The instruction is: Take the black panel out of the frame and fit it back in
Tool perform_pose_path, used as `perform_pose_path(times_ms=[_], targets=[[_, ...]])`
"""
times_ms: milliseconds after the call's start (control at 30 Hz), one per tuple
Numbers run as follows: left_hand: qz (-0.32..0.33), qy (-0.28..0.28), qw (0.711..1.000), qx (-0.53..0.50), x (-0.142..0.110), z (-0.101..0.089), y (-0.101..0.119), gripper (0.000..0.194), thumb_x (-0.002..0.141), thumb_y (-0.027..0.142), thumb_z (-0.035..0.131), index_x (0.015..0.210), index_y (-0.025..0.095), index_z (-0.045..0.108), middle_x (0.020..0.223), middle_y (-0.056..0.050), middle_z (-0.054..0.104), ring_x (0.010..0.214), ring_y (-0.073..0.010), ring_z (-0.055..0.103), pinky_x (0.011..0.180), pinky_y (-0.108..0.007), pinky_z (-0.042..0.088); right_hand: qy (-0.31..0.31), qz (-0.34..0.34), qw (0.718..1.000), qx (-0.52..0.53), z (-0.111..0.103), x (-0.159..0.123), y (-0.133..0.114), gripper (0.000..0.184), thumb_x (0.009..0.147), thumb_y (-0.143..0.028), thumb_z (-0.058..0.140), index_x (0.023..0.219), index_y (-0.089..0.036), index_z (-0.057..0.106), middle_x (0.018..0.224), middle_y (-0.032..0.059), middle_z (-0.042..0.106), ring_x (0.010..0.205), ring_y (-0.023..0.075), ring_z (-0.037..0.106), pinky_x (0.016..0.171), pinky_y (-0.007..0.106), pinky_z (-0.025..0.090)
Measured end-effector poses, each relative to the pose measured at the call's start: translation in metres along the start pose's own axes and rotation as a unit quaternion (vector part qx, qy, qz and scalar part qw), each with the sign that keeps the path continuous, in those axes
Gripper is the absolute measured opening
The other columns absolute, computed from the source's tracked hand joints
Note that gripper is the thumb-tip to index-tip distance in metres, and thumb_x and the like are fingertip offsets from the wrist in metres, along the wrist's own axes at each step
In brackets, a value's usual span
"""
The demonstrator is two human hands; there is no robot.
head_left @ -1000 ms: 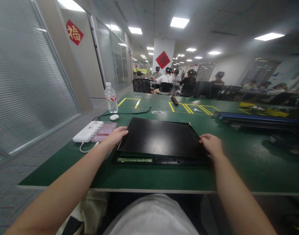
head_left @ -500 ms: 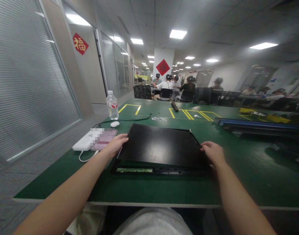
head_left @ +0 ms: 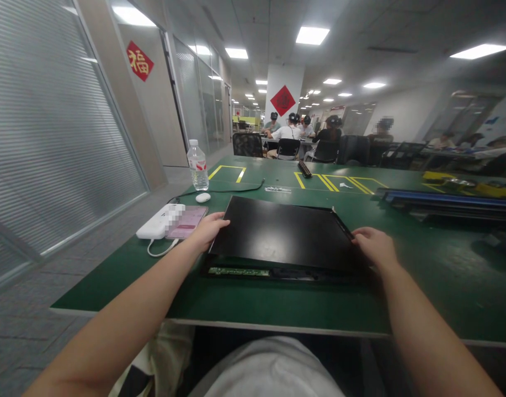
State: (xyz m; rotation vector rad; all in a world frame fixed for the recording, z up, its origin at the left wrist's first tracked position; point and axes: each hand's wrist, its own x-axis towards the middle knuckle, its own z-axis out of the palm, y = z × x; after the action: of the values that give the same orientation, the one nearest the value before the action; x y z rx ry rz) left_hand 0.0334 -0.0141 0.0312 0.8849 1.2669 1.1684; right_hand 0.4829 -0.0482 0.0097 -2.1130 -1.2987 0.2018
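Note:
A black LCD panel [head_left: 281, 231] lies tilted slightly askew over a shallow black frame [head_left: 310, 274] on the green table. Along the frame's near side a strip of green circuit board [head_left: 238, 271] shows. My left hand [head_left: 213, 227] grips the panel's left edge, thumb on top and fingers underneath out of sight. At the right edge my right hand [head_left: 371, 242] is closed, its fingertips pinching where panel and frame overlap; which of the two it holds is hard to tell.
Left on the table [head_left: 112, 292] are a white power bank [head_left: 155, 221], a phone [head_left: 190, 219], a white oval case [head_left: 203, 197], a cable and a water bottle [head_left: 198, 168]. Long dark bars [head_left: 443, 201] lie at right; a dark strip [head_left: 304, 169] is at the back. People sit beyond.
The whole view has shifted, so everything sits a little higher and further right. Both hands keep their places on the panel's edges; the panel has hardly moved against the frame.

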Motion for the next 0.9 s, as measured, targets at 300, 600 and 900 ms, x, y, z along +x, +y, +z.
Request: perform_pose_path(times_ms=[300,600,900], targets=[[0.023,-0.014,1.000,0.003,0.0010,-0.0032,-0.0019,0.040,0.067,0.007,0.073,0.107,0.015,0.068,0.075,-0.005,0.076,0.061,-0.0202,0.071,0.058,-0.029,0.057,-0.004,-0.003,1.000,-0.016,-0.0020,-0.0016,-0.0021,0.027,0.074,-0.026,0.054,0.090,-0.023,0.076,0.078,0.0030,0.075,0.078,0.0208,0.066,0.066,0.030,0.045],[0.033,-0.030,0.998,-0.033,-0.0028,-0.0025,0.0008,0.041,0.063,0.006,0.076,0.102,0.014,0.067,0.079,-0.006,0.075,0.065,-0.0197,0.071,0.064,-0.031,0.058,0.000,0.006,1.000,0.003,-0.0029,-0.0045,-0.0030,0.027,0.073,-0.025,0.055,0.090,-0.021,0.077,0.076,0.0038,0.075,0.078,0.0204,0.067,0.066,0.029,0.046],[0.055,-0.028,0.998,0.033,-0.0026,-0.0054,-0.0029,0.044,0.060,0.010,0.080,0.102,0.016,0.066,0.077,-0.004,0.075,0.065,-0.0205,0.072,0.063,-0.031,0.057,0.002,0.008,1.000,0.020,-0.0026,-0.0039,-0.0016,0.026,0.073,-0.023,0.057,0.088,-0.020,0.077,0.075,0.0048,0.075,0.076,0.0210,0.068,0.063,0.028,0.047]])
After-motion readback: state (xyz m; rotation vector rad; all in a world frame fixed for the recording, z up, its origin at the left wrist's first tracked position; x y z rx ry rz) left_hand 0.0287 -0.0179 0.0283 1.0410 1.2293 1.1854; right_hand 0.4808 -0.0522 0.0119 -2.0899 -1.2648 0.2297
